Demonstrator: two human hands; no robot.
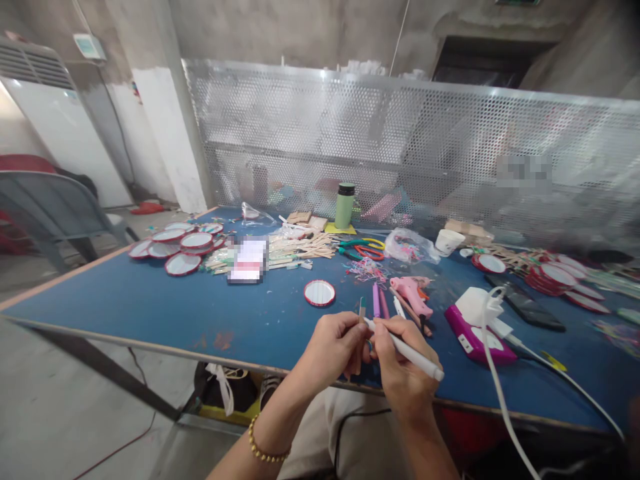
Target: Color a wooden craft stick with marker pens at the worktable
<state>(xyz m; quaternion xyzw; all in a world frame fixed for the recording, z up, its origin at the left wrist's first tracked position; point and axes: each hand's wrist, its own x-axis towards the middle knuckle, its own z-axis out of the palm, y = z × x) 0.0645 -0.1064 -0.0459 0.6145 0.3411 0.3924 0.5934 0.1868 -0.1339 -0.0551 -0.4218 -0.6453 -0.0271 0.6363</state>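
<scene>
A flat wooden stick [363,305] with a green tip stands upright in my left hand [334,348], pinched between thumb and fingers. My right hand [406,363] is closed round a white pen [417,360], its tip up against the stick. Both hands meet over the table's front edge, and my fingers hide the lower part of the stick. Just beyond my left hand lies a round white disc with a red rim [319,293]. A purple pen [377,300] and a pink glue gun [413,295] lie beyond my right hand.
Red-rimmed discs [183,265] and wooden sticks [300,248] are piled at the back left, near a phone [247,261]. Pliers [369,249], a green bottle [345,207] and a paper cup [449,242] stand or lie behind. A magenta power strip [473,337] with cables is at right.
</scene>
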